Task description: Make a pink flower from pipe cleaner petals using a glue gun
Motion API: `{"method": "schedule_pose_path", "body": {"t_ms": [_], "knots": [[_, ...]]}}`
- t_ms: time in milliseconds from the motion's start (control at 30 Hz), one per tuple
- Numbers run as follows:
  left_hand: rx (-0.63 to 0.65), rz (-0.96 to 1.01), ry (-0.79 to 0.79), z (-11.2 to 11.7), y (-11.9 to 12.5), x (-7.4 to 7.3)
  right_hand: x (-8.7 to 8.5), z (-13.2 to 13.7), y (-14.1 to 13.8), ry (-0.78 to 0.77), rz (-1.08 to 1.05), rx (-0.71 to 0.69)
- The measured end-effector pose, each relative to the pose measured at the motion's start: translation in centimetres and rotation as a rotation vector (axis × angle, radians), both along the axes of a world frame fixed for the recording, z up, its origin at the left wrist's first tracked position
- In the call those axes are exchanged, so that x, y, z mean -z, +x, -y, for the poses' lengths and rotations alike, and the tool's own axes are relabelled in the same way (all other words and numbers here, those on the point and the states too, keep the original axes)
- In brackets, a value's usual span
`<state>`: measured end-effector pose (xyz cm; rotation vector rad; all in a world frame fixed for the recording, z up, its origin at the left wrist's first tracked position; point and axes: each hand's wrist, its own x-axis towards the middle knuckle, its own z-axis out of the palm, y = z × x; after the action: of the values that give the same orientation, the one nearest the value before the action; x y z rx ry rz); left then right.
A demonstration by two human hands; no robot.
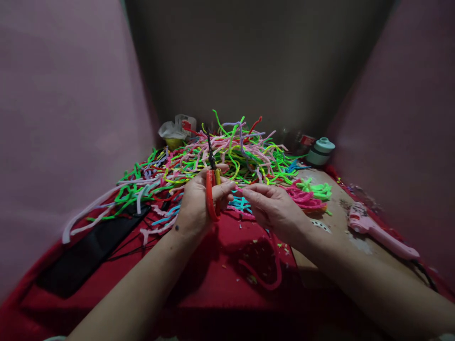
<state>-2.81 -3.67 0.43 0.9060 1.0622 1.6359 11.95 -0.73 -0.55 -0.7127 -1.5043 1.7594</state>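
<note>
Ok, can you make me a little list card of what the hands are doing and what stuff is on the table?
Left hand: the left hand holds scissors with red handles, blades pointing up
Right hand: the right hand has its fingertips pinched close to the scissors; what they hold is too small to tell
Behind the hands: a big tangled pile of coloured pipe cleaners
Right side: a pink glue gun lying flat
Back right: a mint-green container
Under the hands: red cloth with small scraps on it

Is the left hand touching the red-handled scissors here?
Touching. The head view shows the left hand closed around the red handles of the scissors, with the dark blades sticking up above the fingers.
</note>
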Motion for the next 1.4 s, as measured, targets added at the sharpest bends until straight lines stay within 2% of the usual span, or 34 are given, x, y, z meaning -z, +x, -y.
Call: {"method": "schedule_pose_path", "body": {"t_ms": [100, 267, 433, 533, 667, 767, 833, 900, 1000, 1067, 1167, 1400], "knots": [[0.047, -0.020, 0.017, 0.0, 0.3, 0.4, 0.3, -0.4, 0.2, 0.039, -0.029, 0.013], [0.121, -0.055, 0.017, 0.1, 0.7, 0.4, 0.8, -0.8, 0.4, -0.096, -0.128, 0.050], [0.263, 0.083, -0.105, 0.0, 0.3, 0.6, 0.5, -0.6, 0.6, -0.232, -0.189, 0.015], [0.348, 0.187, -0.113, 0.1, 0.3, 0.8, 0.3, -0.3, 0.7, -0.285, -0.201, 0.002], [0.316, 0.146, -0.133, 0.3, 0.7, 0.4, 0.5, -0.4, 0.8, -0.288, -0.206, -0.008], [0.195, -0.060, -0.124, 0.4, 0.7, 0.1, 0.9, -0.7, 0.9, -0.232, -0.192, 0.072], [0.037, -0.348, -0.030, 0.5, 0.4, 0.3, 1.0, -0.9, 0.9, -0.176, -0.184, 0.154], [-0.091, -0.735, 0.141, 0.4, 0.0, 0.8, 1.0, -1.1, 1.0, -0.131, -0.182, 0.236], [-0.048, -1.239, 0.305, 0.1, -0.5, 2.0, 0.8, -1.4, 1.1, -0.083, -0.199, 0.336], [-0.025, -1.439, 0.335, -0.2, -0.5, 2.7, 0.8, -1.6, 1.2, -0.069, -0.229, 0.375], [-0.055, -1.570, 0.354, -0.6, -0.3, 3.3, 0.8, -1.9, 1.2, -0.079, -0.279, 0.379], [-0.191, -1.722, 0.365, -1.0, -0.4, 3.5, 0.7, -2.1, 1.4, -0.089, -0.312, 0.363]]}}
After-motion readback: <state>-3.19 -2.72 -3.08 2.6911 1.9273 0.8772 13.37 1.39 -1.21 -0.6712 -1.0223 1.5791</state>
